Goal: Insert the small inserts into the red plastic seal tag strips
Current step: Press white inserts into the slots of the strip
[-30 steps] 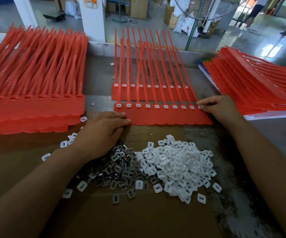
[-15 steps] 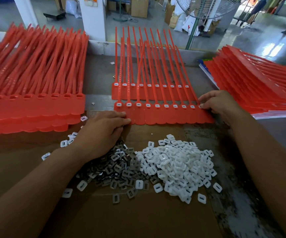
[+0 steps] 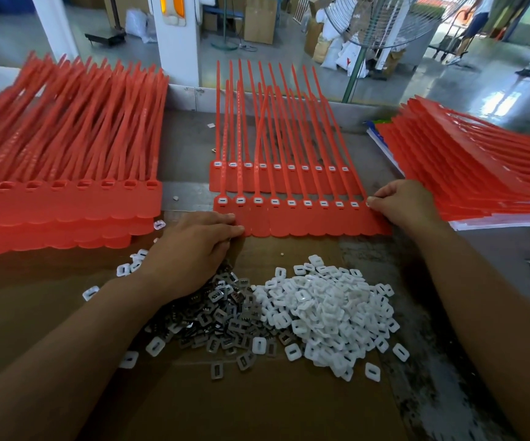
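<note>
Now both hands are at the two ends of the near strip

Close before the person, on a brown cardboard sheet [image 3: 257, 405], the near strip [image 3: 305, 221] of red seal tags lies flat, with its thin tails pointing away. Each tag head on it shows a white insert in its socket. The left hand [image 3: 190, 249] lies palm down at the left end, its fingers are straight and the fingertips press on the edge of the first tag. The right hand [image 3: 407, 208] is at the opposite end. Its fingers are curled and the thumb and forefinger pinch the far right corner of the strip. A small white piece shows just at these fingertips, but I cannot tell if it is held or already seated.

A second strip [image 3: 276, 183] lies just behind the near one, also with white inserts. Between the two forearms are two heaps touching each other: grey metal inserts [image 3: 225, 316] under the left wrist and white inserts [image 3: 330, 310] beside them to the right. A stack of strips [image 3: 66, 205] lies left of the left hand, and another stack [image 3: 480, 173] lies right of the right hand
</note>
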`<action>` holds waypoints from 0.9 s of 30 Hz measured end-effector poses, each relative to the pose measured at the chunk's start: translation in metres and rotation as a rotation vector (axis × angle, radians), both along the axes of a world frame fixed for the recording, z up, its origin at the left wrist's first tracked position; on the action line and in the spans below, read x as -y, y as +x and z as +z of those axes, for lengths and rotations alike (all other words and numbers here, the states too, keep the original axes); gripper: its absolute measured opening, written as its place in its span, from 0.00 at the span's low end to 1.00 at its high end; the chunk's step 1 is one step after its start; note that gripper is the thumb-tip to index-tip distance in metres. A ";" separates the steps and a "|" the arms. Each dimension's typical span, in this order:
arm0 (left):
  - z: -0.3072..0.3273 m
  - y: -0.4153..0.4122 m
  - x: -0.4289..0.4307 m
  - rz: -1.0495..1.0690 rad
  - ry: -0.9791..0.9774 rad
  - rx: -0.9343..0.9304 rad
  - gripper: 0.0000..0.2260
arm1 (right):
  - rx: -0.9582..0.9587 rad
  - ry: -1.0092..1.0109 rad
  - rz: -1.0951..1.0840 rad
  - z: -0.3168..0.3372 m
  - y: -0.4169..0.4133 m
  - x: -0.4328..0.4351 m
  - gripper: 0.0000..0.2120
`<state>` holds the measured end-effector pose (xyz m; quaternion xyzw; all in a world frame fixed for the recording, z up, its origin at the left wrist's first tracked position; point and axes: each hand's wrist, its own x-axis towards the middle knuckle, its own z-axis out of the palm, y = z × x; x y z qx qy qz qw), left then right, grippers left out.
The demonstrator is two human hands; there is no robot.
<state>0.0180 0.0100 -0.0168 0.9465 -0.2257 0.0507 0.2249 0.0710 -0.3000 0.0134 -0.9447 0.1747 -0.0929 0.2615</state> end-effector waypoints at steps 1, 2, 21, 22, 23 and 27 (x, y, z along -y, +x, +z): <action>0.000 0.000 0.000 0.001 0.001 -0.002 0.16 | -0.020 0.053 0.006 0.003 -0.001 -0.001 0.09; -0.001 0.000 0.000 0.002 0.001 -0.002 0.16 | -0.050 0.136 0.009 0.007 -0.003 -0.001 0.09; 0.001 -0.002 0.000 0.013 -0.010 -0.025 0.16 | -0.083 0.892 0.068 0.008 -0.025 -0.010 0.11; 0.001 -0.002 0.000 0.018 -0.011 -0.028 0.16 | -0.047 0.893 0.066 0.007 -0.025 -0.012 0.11; 0.001 -0.003 0.001 0.024 -0.016 -0.031 0.17 | -0.014 0.895 0.063 0.007 -0.023 -0.013 0.11; 0.002 -0.005 0.001 0.041 -0.041 -0.041 0.19 | 0.090 0.939 0.054 0.007 -0.016 -0.016 0.12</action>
